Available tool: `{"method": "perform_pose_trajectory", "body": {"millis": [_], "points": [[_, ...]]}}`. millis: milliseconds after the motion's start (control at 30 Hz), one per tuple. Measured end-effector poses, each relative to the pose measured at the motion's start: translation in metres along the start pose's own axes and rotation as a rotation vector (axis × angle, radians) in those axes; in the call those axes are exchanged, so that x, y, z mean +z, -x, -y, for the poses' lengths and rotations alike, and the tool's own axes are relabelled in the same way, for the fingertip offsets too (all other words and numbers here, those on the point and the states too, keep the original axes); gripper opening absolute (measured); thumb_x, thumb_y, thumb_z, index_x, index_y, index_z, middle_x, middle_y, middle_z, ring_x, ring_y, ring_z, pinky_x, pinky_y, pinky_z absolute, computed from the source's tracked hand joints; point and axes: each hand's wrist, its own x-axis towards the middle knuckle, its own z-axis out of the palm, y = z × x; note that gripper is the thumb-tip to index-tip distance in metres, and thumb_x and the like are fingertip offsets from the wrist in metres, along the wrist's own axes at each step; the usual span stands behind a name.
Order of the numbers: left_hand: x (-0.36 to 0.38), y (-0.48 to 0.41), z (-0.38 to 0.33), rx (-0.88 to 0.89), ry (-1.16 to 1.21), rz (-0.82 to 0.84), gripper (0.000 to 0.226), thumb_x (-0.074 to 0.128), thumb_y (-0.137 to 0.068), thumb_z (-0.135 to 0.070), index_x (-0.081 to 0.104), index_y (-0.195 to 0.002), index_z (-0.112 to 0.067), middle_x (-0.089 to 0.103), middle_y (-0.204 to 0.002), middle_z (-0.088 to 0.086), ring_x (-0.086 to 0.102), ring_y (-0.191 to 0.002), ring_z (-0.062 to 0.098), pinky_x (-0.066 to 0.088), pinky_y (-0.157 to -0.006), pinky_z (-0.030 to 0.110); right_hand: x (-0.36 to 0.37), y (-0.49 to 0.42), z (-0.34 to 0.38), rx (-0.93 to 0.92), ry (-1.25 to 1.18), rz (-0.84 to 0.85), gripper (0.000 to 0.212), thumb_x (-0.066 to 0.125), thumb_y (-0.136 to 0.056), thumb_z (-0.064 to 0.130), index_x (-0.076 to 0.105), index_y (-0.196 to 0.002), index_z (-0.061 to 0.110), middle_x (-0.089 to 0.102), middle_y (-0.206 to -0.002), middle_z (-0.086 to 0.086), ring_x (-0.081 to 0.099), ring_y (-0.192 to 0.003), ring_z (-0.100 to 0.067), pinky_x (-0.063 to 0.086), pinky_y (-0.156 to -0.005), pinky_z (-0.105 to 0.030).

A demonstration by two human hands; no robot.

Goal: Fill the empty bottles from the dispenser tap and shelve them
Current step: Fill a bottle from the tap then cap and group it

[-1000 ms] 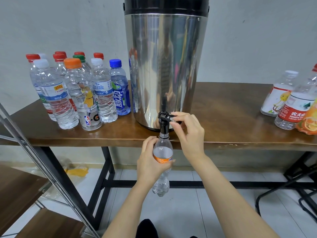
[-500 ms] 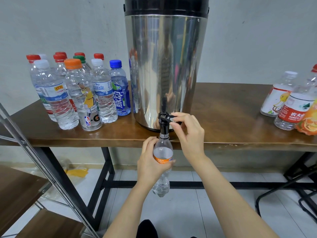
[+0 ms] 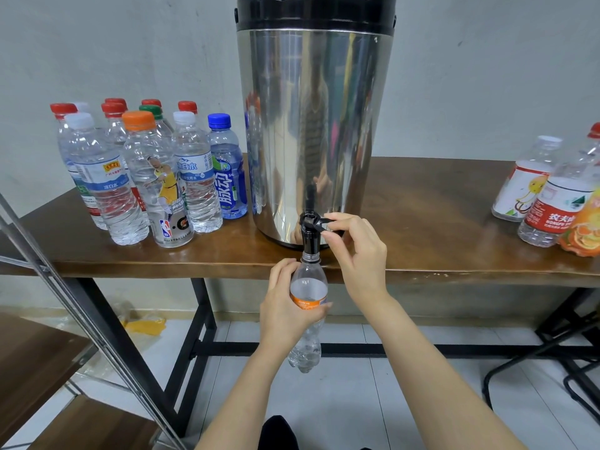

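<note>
Head view, the only one supplied: the bottle [image 3: 307, 280] being filled hangs in the air just off the near edge of the bench [image 3: 438, 203], upright, with its open neck up against the black tap [image 3: 311, 237] at the foot of the steel dispenser [image 3: 311, 125]. The left hand [image 3: 285, 310] has its fingers [image 3: 323, 307] wrapped round the orange label band at mid-body, grasping it. The right hand [image 3: 362, 254] pinches the tap lever [image 3: 321, 223] between thumb and forefinger. A water line appears to stand near the top of the label. Whether water is flowing cannot be told.

Assessment: the bottle is thin clear plastic, so it will likely dent under a hard squeeze and, uncapped, could spill from the neck. It grows heavier as it fills and may be wet and slippery. The label band is the soundest hold, being the less slick surface; a firm but light grip is advised, with the bottle kept upright until capped. No cap for it can be seen.

A group of capped bottles [image 3: 146, 177] stands on the far left of the bench. A few more bottles [image 3: 548, 196] stand at the right end. The shelf [image 3: 35, 349] sits low at the near left.
</note>
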Motion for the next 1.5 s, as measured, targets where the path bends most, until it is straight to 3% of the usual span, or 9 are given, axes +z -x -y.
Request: {"method": "perform_pose_trajectory", "body": {"millis": [267,433,600,800,1167,1500], "points": [[0.0007,0.0000,0.0015,-0.004,-0.003,-0.008,0.079,0.091,-0.055,-0.039,0.053,-0.124,-0.031,0.045,-0.133,-0.021,0.049,-0.114,-0.004,0.048,-0.081,0.025,0.0015,0.0005,-0.0024,0.000,-0.003,-0.002,0.027,0.059,-0.094,0.031,0.068,-0.092,0.006,0.064,-0.111,0.012,0.061,-0.086,-0.017,0.047,-0.076,-0.016],[0.0018,-0.0006,0.0029,0.002,-0.012,-0.002,0.079,0.091,-0.056,-0.040,0.052,-0.125,-0.031,0.044,-0.134,-0.021,0.046,-0.114,-0.006,0.045,-0.078,0.020,0.0017,0.0011,-0.0028,0.008,-0.015,-0.008,0.026,0.059,-0.093,0.031,0.067,-0.092,0.007,0.065,-0.110,0.011,0.062,-0.086,-0.018,0.048,-0.075,-0.020],[0.0021,-0.0008,0.0042,0.006,-0.012,-0.004,0.079,0.091,-0.055,-0.040,0.052,-0.124,-0.032,0.044,-0.133,-0.021,0.046,-0.114,-0.006,0.048,-0.079,0.024,0.0022,0.0012,-0.0026,0.005,-0.024,-0.014,0.027,0.058,-0.094,0.032,0.067,-0.092,0.007,0.065,-0.111,0.012,0.063,-0.086,-0.019,0.050,-0.073,-0.023],[0.0018,-0.0005,0.0034,0.007,-0.016,0.009,0.078,0.090,-0.056,-0.042,0.051,-0.123,-0.035,0.042,-0.134,-0.023,0.043,-0.112,-0.013,0.041,-0.076,0.014,0.0020,0.0017,-0.0037,0.011,-0.027,-0.010,0.029,0.057,-0.094,0.034,0.067,-0.093,0.007,0.065,-0.111,0.012,0.064,-0.089,-0.018,0.051,-0.075,-0.026],[0.0023,-0.0011,0.0050,0.009,-0.011,0.001,0.078,0.090,-0.054,-0.041,0.053,-0.123,-0.033,0.043,-0.133,-0.023,0.045,-0.114,-0.008,0.039,-0.074,0.010,0.0023,0.0024,-0.0046,0.017,-0.042,-0.001,0.029,0.057,-0.095,0.035,0.067,-0.094,0.008,0.065,-0.112,0.012,0.064,-0.089,-0.016,0.052,-0.076,-0.026],[0.0025,-0.0007,0.0049,0.000,-0.003,-0.007,0.079,0.091,-0.054,-0.040,0.054,-0.123,-0.032,0.043,-0.134,-0.023,0.046,-0.114,-0.009,0.042,-0.075,0.015,0.0024,0.0031,-0.0051,0.027,-0.047,0.007,0.029,0.057,-0.095,0.035,0.067,-0.094,0.008,0.066,-0.112,0.009,0.063,-0.088,-0.013,0.049,-0.076,-0.020]]}}
